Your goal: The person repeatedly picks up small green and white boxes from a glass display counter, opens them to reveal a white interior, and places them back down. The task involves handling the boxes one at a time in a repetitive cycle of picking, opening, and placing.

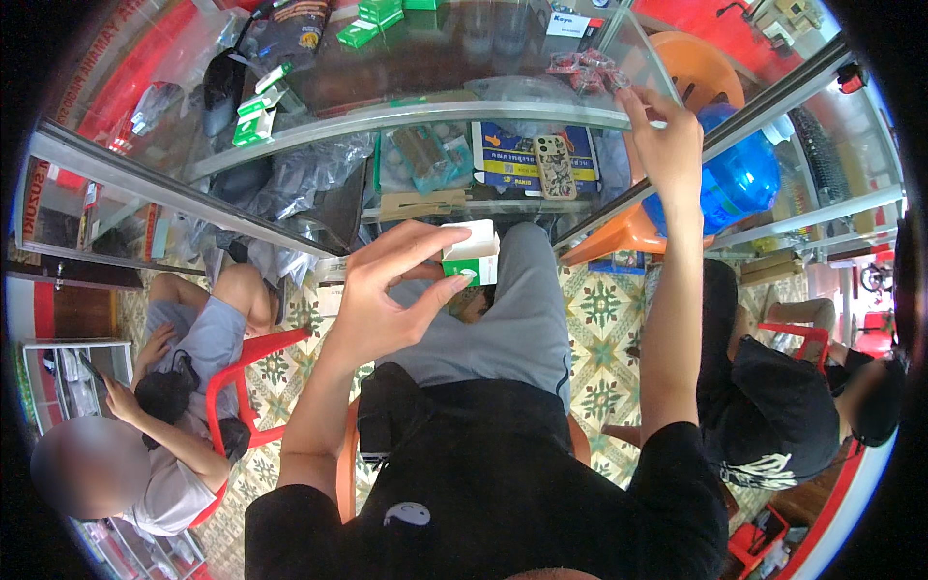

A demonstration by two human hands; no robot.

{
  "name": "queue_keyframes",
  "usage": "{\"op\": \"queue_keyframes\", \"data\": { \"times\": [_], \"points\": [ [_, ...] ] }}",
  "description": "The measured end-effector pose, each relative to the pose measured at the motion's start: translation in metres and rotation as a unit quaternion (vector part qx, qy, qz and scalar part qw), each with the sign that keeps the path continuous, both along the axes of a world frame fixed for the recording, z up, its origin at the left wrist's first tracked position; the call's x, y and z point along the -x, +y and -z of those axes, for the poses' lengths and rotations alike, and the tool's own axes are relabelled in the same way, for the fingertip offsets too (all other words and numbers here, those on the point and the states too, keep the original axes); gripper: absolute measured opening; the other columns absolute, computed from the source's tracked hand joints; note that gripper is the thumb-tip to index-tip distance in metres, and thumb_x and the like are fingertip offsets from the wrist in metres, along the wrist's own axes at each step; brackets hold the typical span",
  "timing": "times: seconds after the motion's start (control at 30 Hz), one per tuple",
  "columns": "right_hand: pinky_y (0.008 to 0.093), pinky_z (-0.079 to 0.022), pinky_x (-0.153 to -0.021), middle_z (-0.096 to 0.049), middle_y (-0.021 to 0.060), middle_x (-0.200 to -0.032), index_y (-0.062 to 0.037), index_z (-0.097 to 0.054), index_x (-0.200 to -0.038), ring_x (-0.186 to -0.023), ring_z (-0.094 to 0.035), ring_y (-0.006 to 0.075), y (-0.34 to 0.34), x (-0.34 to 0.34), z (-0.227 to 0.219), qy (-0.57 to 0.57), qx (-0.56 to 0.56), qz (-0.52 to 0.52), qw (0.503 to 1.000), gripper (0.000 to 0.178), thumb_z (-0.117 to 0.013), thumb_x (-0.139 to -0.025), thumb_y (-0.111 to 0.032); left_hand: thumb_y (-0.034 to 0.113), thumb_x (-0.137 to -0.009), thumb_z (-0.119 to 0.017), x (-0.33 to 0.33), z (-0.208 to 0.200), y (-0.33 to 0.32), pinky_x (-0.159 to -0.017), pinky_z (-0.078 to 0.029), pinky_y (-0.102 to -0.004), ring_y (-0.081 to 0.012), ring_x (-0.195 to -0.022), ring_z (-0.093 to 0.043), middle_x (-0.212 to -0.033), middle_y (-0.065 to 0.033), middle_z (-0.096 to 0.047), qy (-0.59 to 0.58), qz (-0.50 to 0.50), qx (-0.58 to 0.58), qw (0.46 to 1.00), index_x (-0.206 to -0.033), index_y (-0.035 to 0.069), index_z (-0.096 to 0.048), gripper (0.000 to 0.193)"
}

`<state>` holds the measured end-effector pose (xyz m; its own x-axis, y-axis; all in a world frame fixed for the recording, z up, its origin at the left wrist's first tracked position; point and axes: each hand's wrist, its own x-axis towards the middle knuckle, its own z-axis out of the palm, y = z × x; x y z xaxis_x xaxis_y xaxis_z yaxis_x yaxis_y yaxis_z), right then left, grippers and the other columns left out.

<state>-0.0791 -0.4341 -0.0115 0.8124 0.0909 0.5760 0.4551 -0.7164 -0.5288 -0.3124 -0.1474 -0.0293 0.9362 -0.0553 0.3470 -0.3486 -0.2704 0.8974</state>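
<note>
My left hand [387, 285] holds a small green and white cardboard box [472, 271] between thumb and fingers, above my lap. The box's top is open, showing its white inside. My right hand [667, 140] reaches forward to the right end of the glass counter [435, 118]. Its bent fingers pinch at the edge of a pile of small clear plastic packets [590, 72] with red contents. Opened green and white boxes [256, 121] lie on the counter at the left, and closed green boxes [372, 21] lie toward the back.
A phone in a patterned case [554, 166] and a blue-yellow printed sheet [503, 159] lie below the glass. An orange chair [691, 63] and a large blue water bottle [735, 174] stand at the right. Seated people flank me: one on a red chair [246, 387], another in black [783, 406].
</note>
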Motion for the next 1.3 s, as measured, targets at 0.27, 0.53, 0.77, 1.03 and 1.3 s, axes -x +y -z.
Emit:
{"op": "queue_keyframes", "data": {
  "times": [0.27,0.53,0.77,1.03,1.3],
  "points": [
    [0.0572,-0.058,-0.087,-0.073,0.0350,-0.092,0.0096,-0.075,-0.091,-0.094,-0.073,0.0515,0.001,-0.099,0.017,0.055,0.217,0.020,0.974,0.044,-0.077,-0.094,-0.034,-0.010,-0.087,-0.081,0.006,-0.001,0.002,-0.084,-0.068,-0.0315,-0.0229,-0.105,-0.074,-0.120,-0.0160,-0.072,-0.009,0.002,-0.019,1.000,-0.129,0.000,-0.075,0.044],
    [0.0492,-0.059,-0.091,-0.076,0.0321,-0.098,0.0047,-0.080,-0.107,-0.101,-0.077,0.0450,-0.009,-0.088,-0.001,0.158,0.154,0.012,0.975,0.038,-0.078,-0.090,-0.029,-0.010,-0.087,-0.080,0.007,0.003,0.006,-0.085,-0.067,-0.0319,-0.0234,-0.107,-0.074,-0.120,-0.0155,-0.072,-0.002,0.001,0.007,1.000,-0.124,0.000,-0.077,0.039],
    [0.0406,-0.060,-0.083,-0.080,0.0232,-0.100,0.0062,-0.074,-0.126,-0.088,-0.080,0.0325,-0.022,-0.110,0.022,0.078,0.213,0.017,0.974,0.052,-0.079,-0.094,-0.035,-0.011,-0.085,-0.080,0.001,0.005,0.002,-0.084,-0.068,-0.0324,-0.0228,-0.107,-0.074,-0.121,-0.0151,-0.072,-0.016,0.003,-0.015,1.000,-0.122,0.000,-0.077,0.039],
    [0.0314,-0.055,-0.073,-0.079,0.0131,-0.087,0.0035,-0.079,-0.113,-0.075,-0.071,0.0167,-0.025,-0.111,0.005,0.160,0.170,-0.035,0.972,0.038,-0.079,-0.095,-0.030,-0.012,-0.084,-0.081,0.000,0.004,0.003,-0.086,-0.068,-0.0325,-0.0218,-0.108,-0.075,-0.120,-0.0145,-0.073,-0.031,-0.026,-0.023,0.999,-0.119,0.000,-0.076,0.037],
    [0.0269,-0.055,-0.078,-0.078,0.0081,-0.103,0.0024,-0.077,-0.116,-0.088,-0.072,0.0145,0.038,0.070,-0.049,0.181,-0.166,-0.284,0.927,0.023,-0.078,-0.098,-0.013,-0.009,-0.087,-0.081,-0.001,0.015,-0.001,-0.082,-0.066,-0.0322,-0.0191,-0.094,-0.078,-0.111,-0.0122,-0.074,-0.016,-0.057,-0.006,0.998,-0.115,-0.002,-0.069,0.031]
  ]
}}
